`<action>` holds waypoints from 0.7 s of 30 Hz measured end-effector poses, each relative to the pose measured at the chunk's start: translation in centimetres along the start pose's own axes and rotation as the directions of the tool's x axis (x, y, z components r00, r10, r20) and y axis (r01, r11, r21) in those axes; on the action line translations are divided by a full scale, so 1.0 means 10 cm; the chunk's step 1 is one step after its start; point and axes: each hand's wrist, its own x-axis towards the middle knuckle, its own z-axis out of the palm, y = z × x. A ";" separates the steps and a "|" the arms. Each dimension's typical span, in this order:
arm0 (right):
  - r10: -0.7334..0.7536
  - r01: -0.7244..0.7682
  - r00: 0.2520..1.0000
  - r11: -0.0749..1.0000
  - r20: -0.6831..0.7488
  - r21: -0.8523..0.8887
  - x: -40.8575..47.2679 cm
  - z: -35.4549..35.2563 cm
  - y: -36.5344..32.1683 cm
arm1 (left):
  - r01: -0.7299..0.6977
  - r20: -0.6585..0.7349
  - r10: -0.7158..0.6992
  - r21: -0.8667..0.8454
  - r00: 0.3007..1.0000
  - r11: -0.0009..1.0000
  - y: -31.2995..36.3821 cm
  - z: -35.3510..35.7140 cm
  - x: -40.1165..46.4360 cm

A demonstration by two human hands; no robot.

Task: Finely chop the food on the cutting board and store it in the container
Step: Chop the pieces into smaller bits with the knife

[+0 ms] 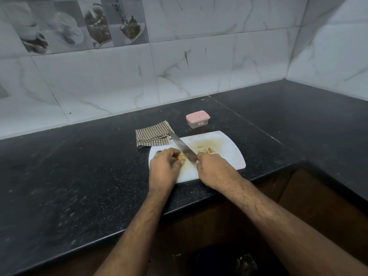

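White cutting board [229, 156], pink-lidded container [197, 118], brown-checked cloth [152, 136], black speckled counter [79, 176]

Right hand [211, 166] grips knife [184, 148] — left hand [165, 164] pinches food [181, 157] on cutting board [229, 154].

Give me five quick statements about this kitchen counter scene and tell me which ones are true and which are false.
1. The right hand holds the knife. True.
2. The container stands open with food in it. False: its pink lid is on, and nothing shows inside.
3. The left hand holds a piece of food on the cutting board. True.
4. The checked cloth lies on top of the cutting board. False: it lies on the counter, beside the board's far left corner.
5. The container sits on the counter behind the board. True.
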 end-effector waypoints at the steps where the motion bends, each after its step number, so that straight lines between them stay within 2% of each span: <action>1: 0.000 0.000 1.000 1.000 0.003 0.002 0.00 0.02 0.00 | 0.014 -0.010 -0.014 0.001 1.000 1.000 -0.02 0.00 0.01; 10: -0.002 0.002 1.000 1.000 0.006 -0.003 0.04 0.07 0.00 | 0.036 0.013 -0.035 -0.020 0.999 0.999 0.00 0.00 0.02; 15: -0.012 0.012 1.000 1.000 -0.020 0.020 0.07 0.09 0.01 | -0.030 0.011 0.030 0.006 1.000 1.000 0.06 -0.01 -0.01; 19: 0.003 -0.003 1.000 0.999 -0.024 0.036 0.07 0.08 0.03 | -0.014 0.001 0.014 -0.082 1.000 0.997 0.10 -0.05 -0.02; 21: 0.006 -0.005 1.000 0.999 -0.015 0.041 0.07 0.09 0.05 | -0.051 0.010 0.053 -0.094 0.999 0.994 0.11 -0.05 -0.03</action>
